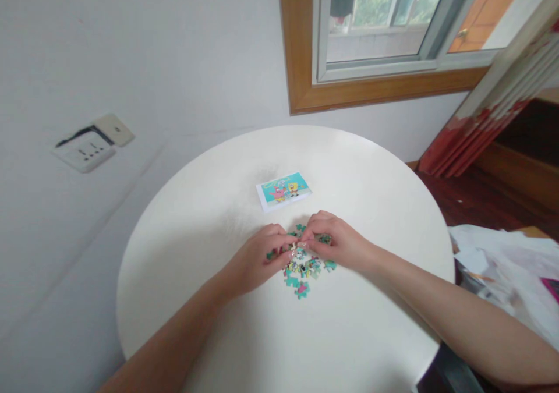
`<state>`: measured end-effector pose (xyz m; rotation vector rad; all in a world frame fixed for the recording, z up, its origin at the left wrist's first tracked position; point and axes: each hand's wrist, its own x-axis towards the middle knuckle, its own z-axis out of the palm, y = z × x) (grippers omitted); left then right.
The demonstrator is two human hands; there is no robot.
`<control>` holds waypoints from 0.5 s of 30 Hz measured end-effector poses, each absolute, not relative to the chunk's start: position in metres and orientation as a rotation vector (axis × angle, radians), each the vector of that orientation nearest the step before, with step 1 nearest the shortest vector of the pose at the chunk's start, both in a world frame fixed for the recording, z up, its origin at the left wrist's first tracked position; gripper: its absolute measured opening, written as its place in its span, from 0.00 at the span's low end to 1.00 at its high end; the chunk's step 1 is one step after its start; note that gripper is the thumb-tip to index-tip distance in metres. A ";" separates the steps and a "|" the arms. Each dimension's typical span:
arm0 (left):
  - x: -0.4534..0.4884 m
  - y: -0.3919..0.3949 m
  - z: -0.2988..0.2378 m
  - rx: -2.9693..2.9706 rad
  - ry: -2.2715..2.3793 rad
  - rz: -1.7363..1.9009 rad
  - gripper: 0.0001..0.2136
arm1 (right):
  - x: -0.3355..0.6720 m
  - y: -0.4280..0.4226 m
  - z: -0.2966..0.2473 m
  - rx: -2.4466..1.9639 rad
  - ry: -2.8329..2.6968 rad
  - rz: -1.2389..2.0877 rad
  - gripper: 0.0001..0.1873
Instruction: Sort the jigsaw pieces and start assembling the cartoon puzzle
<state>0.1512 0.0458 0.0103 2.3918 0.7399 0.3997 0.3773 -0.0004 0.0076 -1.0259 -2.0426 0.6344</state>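
A small heap of colourful jigsaw pieces [303,271] lies near the middle of a round white table [349,335]. My left hand [257,257] rests on the heap's left side, its fingers curled and pinched on a small piece. My right hand [334,240] comes in from the right, fingers bent and pinching at the same spot, fingertips of both hands almost touching. What sits between the fingertips is too small to name beyond a puzzle piece. A teal picture card [283,190] with cartoon figures lies flat just beyond the hands.
A white wall with a socket plate [89,144] rises on the left. A wood-framed window [375,87] is behind the table, a red and white curtain [489,119] at the right. White plastic bags [506,271] lie by the table's right edge.
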 end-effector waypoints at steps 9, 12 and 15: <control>0.153 0.041 0.022 2.206 0.825 0.453 0.12 | 0.376 -0.002 0.001 -0.902 -2.010 0.456 0.07; 0.153 0.041 0.022 2.245 0.922 0.469 0.13 | 0.376 -0.001 -0.006 -0.846 -2.058 0.269 0.08; 0.154 0.041 0.021 2.272 0.978 0.481 0.13 | 0.375 0.000 -0.010 -0.797 -2.073 0.127 0.08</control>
